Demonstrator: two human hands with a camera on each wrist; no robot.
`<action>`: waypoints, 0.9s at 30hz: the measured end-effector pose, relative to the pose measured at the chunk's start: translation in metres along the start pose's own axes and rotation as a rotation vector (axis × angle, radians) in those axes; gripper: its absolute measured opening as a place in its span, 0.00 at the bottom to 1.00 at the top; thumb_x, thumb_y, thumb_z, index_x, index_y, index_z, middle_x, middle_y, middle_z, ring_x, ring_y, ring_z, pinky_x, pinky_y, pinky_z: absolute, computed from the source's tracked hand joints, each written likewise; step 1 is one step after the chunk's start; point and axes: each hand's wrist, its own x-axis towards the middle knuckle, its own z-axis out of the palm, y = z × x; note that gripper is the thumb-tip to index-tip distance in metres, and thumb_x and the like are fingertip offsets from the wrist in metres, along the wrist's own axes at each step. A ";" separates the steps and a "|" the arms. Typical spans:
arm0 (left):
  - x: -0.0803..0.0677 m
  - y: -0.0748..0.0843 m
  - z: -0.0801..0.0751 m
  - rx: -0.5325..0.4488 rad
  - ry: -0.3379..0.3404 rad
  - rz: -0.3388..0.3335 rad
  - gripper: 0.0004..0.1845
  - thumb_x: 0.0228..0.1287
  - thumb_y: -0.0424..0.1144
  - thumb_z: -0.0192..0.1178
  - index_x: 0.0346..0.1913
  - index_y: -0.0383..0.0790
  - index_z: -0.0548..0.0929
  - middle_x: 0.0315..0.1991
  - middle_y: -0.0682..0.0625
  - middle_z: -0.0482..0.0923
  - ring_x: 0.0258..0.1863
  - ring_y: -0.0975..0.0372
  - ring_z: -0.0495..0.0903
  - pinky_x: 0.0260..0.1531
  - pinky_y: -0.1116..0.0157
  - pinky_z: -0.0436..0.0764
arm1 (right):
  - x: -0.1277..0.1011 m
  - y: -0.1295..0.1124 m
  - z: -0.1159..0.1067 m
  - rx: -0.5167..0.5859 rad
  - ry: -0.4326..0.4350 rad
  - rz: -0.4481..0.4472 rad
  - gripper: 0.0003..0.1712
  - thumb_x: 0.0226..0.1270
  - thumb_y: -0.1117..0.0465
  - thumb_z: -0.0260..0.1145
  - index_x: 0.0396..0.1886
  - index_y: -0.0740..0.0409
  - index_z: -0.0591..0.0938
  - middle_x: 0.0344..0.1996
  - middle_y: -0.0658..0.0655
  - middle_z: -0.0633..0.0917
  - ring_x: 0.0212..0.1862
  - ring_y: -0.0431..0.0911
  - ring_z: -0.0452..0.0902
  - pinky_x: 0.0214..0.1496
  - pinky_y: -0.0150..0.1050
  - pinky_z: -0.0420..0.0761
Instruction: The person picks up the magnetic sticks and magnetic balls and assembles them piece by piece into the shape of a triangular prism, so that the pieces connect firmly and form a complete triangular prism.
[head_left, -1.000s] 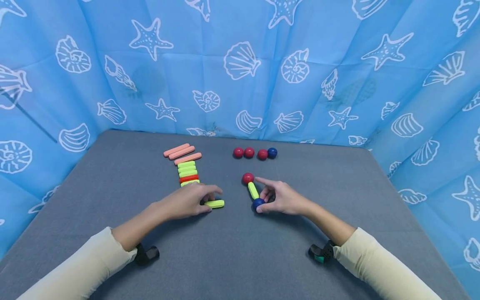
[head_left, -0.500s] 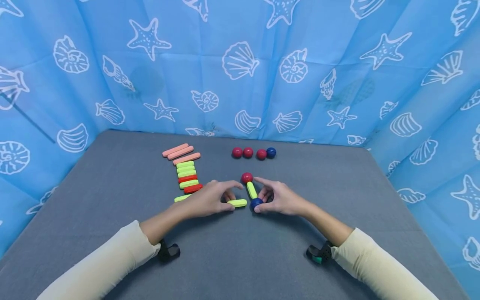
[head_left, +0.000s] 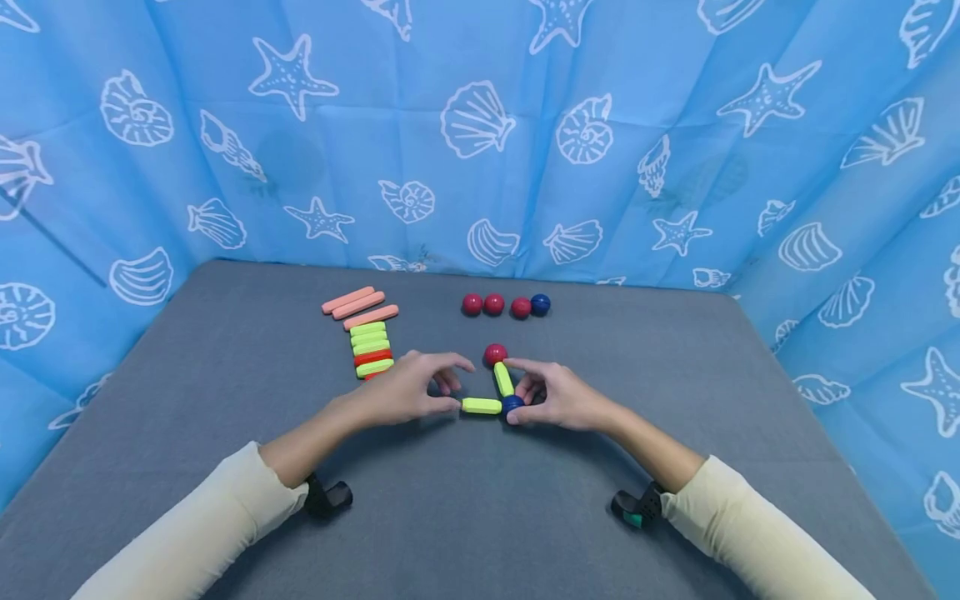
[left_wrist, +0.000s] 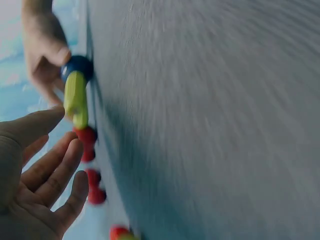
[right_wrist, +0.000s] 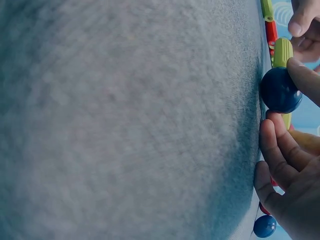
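Right hand [head_left: 558, 396], fingers clamped on blue ball [right_wrist: 281, 90], left hand [head_left: 408, 387], fingers apart, thumb at one end of yellow-green stick [head_left: 482, 406], stick's opposite end against blue ball, grey table [head_left: 465, 517] beneath.

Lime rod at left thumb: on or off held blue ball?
On: the lime rod meets the blue ball end-on, no gap in head view.

Knuckles of the left fingers [head_left: 450, 360] hide most of a slim red stick [head_left: 372, 376]; right fingers [head_left: 531, 365] mask part of a glossy navy-blue ball [head_left: 512, 403]. Cream cloth sleeves [head_left: 195, 518] run off the head view's bottom edge; the left-wrist view gives me blurred round red balls [left_wrist: 88, 135].
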 end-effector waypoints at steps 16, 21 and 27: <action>-0.081 -0.045 -0.047 0.192 0.080 -0.164 0.21 0.56 0.34 0.73 0.53 0.39 0.82 0.35 0.56 0.83 0.35 0.65 0.80 0.38 0.60 0.81 | 0.001 -0.001 -0.003 0.002 -0.028 0.003 0.44 0.62 0.57 0.74 0.73 0.65 0.65 0.39 0.54 0.82 0.42 0.49 0.77 0.46 0.38 0.79; -0.084 -0.047 -0.045 0.174 0.056 -0.176 0.23 0.57 0.33 0.73 0.56 0.39 0.81 0.36 0.56 0.82 0.36 0.64 0.79 0.38 0.61 0.81 | 0.000 -0.001 -0.004 0.004 -0.024 0.011 0.44 0.62 0.57 0.74 0.73 0.65 0.65 0.38 0.54 0.82 0.42 0.48 0.77 0.46 0.38 0.79; -0.072 -0.039 -0.034 0.106 0.080 -0.136 0.26 0.58 0.34 0.72 0.60 0.38 0.79 0.39 0.55 0.84 0.38 0.64 0.81 0.43 0.60 0.82 | 0.001 0.000 -0.002 0.005 -0.028 0.006 0.44 0.62 0.57 0.74 0.74 0.64 0.65 0.39 0.54 0.82 0.42 0.48 0.77 0.46 0.37 0.79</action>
